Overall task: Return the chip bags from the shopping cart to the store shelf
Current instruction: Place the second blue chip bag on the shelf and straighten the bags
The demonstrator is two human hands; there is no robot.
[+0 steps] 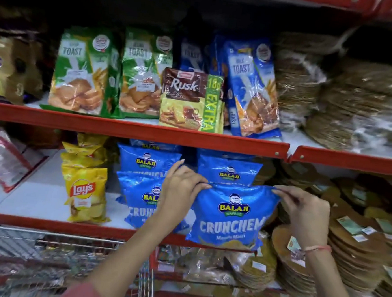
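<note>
So the red store shelf fills pretty much the whole view, toast and rusk packs up at 12 o'clock, flat stacks of papad-looking discs off at 3. The lower level is the chip spot: blue Balaji bags stand upright in rows facing out, labels forward, which I'd guess is why the new one is going in the same way. The wire shopping cart sits down at 7 o'clock, just under the shelf lip, too blurry to tell what's in it.

The blue chip bag being returned is dead centre, at the front edge of the lower level, just ahead of another blue one. The left hand pinches its top seam at 10 o'clock, the right hand pinches the other corner at 2. Holding by the seam probably keeps the chips from getting crushed. A yellow Lay's bag stands at 9 o'clock.
</note>
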